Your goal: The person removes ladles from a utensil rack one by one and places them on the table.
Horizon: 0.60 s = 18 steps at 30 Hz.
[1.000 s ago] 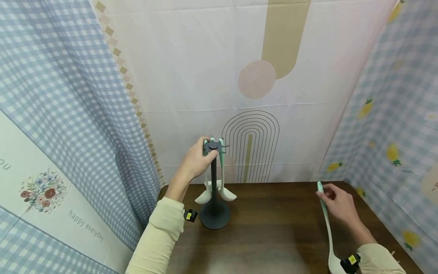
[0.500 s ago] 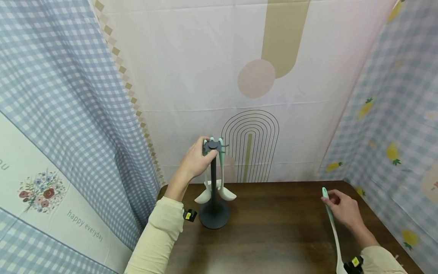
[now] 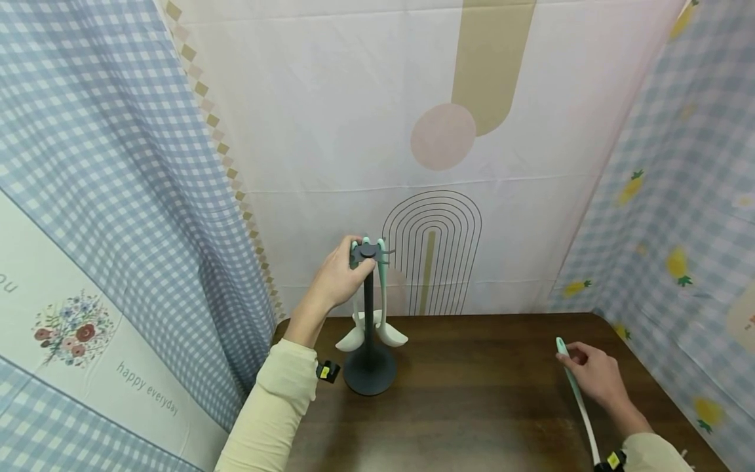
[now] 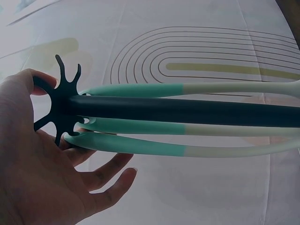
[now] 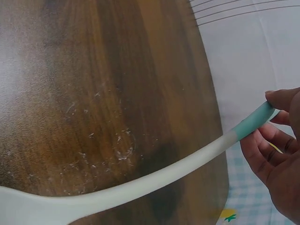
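My left hand pinches the hooked top of a dark utensil stand, thumb in front. In the left wrist view its other fingers spread beside the hooks. White utensils with mint-green handles hang from the stand, rounded heads low above its base. At the right, my right hand pinches the mint-green handle end of a long white spoon. The right wrist view shows the spoon's shaft widening toward its head at the left edge, where most of the head is cut off.
The stand's round base rests on a brown wooden table near its back edge. A printed cloth hangs behind, with checked curtains at both sides. Pale scuffs mark the tabletop under the spoon.
My right hand has drawn the spoon down and slightly right, toward me, and its head has gone out of the head view. The left hand and stand have stayed put.
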### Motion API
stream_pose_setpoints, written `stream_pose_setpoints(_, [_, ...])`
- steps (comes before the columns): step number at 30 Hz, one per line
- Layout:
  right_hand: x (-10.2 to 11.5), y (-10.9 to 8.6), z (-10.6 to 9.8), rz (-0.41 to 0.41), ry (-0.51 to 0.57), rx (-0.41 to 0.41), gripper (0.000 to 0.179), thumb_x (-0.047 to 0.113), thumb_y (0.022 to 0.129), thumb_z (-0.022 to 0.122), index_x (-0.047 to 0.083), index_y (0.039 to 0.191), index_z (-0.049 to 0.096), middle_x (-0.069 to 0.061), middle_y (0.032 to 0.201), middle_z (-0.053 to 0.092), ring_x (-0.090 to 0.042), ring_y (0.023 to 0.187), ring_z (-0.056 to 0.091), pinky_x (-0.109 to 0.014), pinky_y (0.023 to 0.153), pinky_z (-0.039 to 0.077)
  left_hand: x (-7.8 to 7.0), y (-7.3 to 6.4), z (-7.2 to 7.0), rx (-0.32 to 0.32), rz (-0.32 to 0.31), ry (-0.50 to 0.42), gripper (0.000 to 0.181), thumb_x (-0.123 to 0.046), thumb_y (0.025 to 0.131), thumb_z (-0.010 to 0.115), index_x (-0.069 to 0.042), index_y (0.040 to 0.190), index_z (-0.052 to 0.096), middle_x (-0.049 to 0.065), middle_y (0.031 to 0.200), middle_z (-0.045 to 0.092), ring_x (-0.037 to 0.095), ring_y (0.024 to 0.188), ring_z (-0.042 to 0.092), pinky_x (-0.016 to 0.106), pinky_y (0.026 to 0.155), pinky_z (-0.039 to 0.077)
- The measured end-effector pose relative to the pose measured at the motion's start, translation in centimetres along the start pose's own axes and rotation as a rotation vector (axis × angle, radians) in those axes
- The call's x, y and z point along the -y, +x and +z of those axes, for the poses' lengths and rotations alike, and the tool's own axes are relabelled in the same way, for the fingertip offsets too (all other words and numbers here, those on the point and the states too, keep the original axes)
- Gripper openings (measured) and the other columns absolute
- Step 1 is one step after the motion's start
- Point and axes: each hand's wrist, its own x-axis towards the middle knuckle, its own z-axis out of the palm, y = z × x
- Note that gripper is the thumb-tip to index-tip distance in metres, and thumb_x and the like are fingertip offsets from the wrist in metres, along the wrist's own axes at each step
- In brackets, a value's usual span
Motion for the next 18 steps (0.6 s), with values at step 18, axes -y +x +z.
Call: stream_pose_setpoints(18, [-1.7, -0.4, 1.2, 0.052, -0.003, 0.065, 0.041, 0.033, 0.103, 0.069, -0.007, 0.113, 0.071, -0.001, 0.081, 0.067, -0.016, 0.067, 0.056, -0.036, 0.06, 0.044, -0.1, -0.1, 0.0, 0.003, -0.001, -0.008, 0.064, -0.044, 0.098, 0.054, -0.014, 0.154, 0.043, 0.013, 0.146, 0.056, 0.032, 0.111, 0.06, 0.05, 0.093, 0.051])
